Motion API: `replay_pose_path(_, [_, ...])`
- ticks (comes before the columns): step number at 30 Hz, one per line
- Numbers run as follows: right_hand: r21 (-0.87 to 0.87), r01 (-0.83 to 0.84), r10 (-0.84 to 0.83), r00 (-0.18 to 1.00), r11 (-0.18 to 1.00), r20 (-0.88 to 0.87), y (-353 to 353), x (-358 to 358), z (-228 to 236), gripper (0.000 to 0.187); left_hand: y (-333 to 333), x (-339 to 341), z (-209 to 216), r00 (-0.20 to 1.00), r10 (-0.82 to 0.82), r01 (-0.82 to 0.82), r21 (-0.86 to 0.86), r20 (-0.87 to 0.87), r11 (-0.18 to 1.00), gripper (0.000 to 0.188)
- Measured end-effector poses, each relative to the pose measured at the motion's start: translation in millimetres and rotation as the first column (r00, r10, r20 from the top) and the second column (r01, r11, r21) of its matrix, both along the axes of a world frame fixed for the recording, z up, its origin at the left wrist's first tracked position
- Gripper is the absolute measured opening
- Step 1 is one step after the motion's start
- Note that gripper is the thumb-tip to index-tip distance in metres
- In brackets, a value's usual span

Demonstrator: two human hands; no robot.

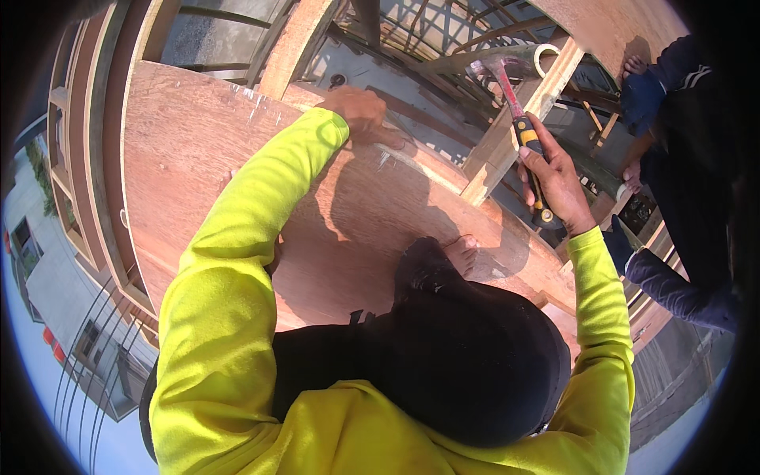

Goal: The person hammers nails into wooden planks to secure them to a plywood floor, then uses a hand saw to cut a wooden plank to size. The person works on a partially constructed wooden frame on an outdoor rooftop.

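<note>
My right hand [564, 180] grips a claw hammer [508, 93] by its black and yellow handle. The hammer's red, worn neck and metal head point up and away, raised over the wooden framing. My left hand [356, 111] rests at the far edge of a reddish plywood sheet [190, 127], its fingers curled together against the wood. Whatever may be between those fingers is hidden or too small to make out. Beneath me lies the plywood, with a bare foot [462, 252] of mine on it and my shadow across it.
Beyond the sheet, timber beams [294, 47] and a crosswise stud [522, 119] frame openings to a lower level. A bamboo pole [499, 59] runs behind the hammer. At right sits another person in dark clothing [681, 174], close to my right arm. Wooden framing [99, 150] rises at left.
</note>
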State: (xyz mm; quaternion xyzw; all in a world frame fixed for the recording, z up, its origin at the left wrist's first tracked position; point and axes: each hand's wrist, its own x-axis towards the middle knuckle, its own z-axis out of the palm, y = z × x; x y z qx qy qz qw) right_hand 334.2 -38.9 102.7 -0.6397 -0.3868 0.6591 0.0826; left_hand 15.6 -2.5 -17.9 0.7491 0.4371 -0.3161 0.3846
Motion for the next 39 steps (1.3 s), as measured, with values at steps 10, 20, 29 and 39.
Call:
replay_pose_path(10, [-0.337, -0.391, 0.403, 0.914, 0.856, -0.035, -14, 19, 18, 0.067, 7, -4, 1, 0.996, 0.009, -0.005, -0.044, 0.086, 0.999, 0.076])
replay_pose_path(20, [-0.042, -0.038, 0.035, 0.997, 0.998, -0.075, -1, -12, -29, 0.068, -42, 1, -18, 0.886, -0.064, -0.129, 0.376, 0.459, 0.918, 0.052])
replay_pose_path(29, [0.009, -0.085, 0.084, 0.966, 0.996, -0.245, 33, -95, -39, 0.069, -99, 39, -32, 0.821, -0.154, -0.289, 0.634, 0.549, 0.717, 0.038])
replay_pose_path(39, [0.176, 0.217, -0.24, 0.963, 0.96, 0.124, -125, 43, -44, 0.017, -86, -20, -23, 0.894, 0.075, -0.383, 0.665, 0.443, 0.641, 0.06])
